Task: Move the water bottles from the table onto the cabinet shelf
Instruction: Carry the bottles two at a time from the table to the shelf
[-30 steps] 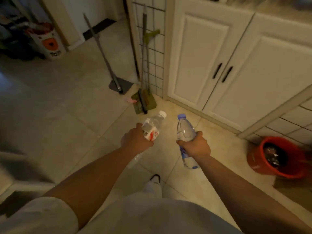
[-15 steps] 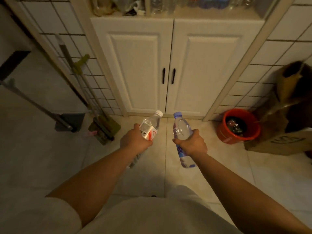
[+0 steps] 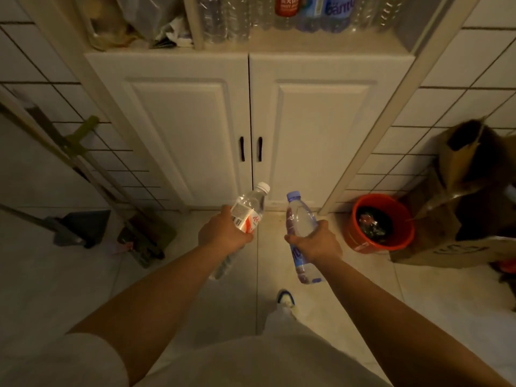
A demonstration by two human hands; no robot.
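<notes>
My left hand (image 3: 223,236) grips a clear water bottle with a white cap and a red-and-white label (image 3: 249,209), tilted up to the right. A second clear bottle with a blue cap and blue label (image 3: 299,222) is held round its middle by my right hand (image 3: 315,243). Both hang over the floor in front of the white cabinet (image 3: 195,121), whose two doors are closed. Above the doors runs the cabinet shelf (image 3: 279,41), where several bottles (image 3: 315,12) stand in a row.
An orange bucket (image 3: 360,236) with dark contents sits on the floor at the right, beside a brown paper bag (image 3: 458,208). A broom and dustpan (image 3: 83,227) lean against the tiled wall at the left. My shoe (image 3: 285,298) shows below the hands.
The view has swung from the left floor to face the cabinet squarely and moved closer. The shelf with its bottles has come into view. Both hands keep their bottles.
</notes>
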